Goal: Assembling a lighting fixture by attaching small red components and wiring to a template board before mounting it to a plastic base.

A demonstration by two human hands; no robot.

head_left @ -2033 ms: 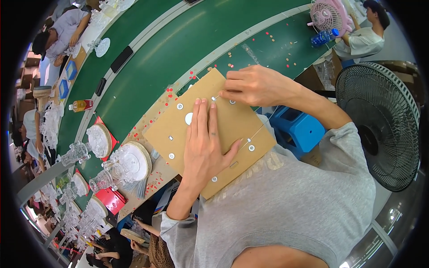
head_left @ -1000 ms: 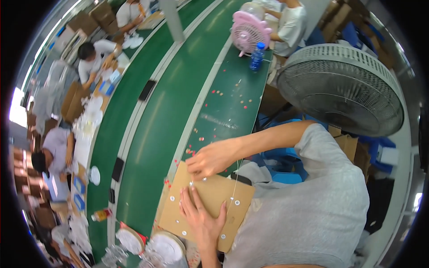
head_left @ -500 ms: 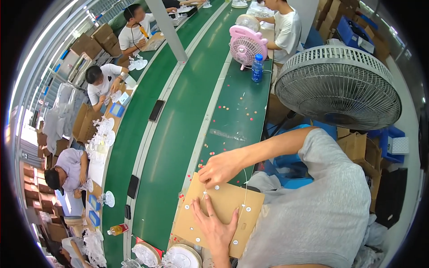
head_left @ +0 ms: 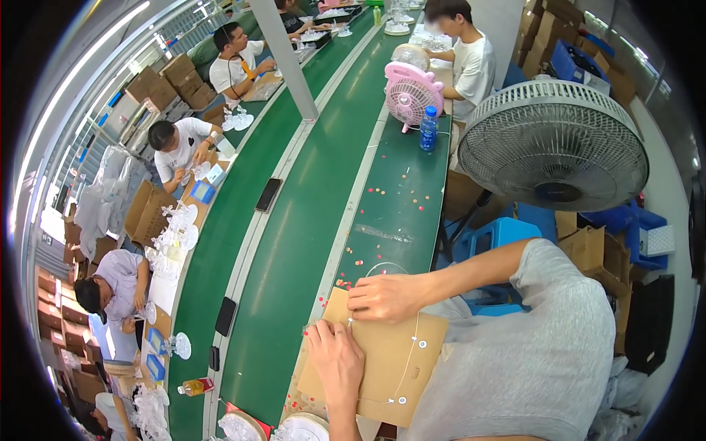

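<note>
Head view: brown board [head_left: 384,351] sits at the green workbench [head_left: 390,229]'s near end, against the grey shirt [head_left: 507,367] — probably so the body braces it. Left hand [head_left: 339,358] curls over its left side, likely steadying; right hand [head_left: 384,297] angles in from the right, fingers bunched — can't tell if either's pinching the white cord [head_left: 417,325].

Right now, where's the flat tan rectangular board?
In the head view, lower centre: the flat tan rectangular board is beneath the bare left hand and bare right hand, just left of the wearer's grey short-sleeved shirt.
</note>
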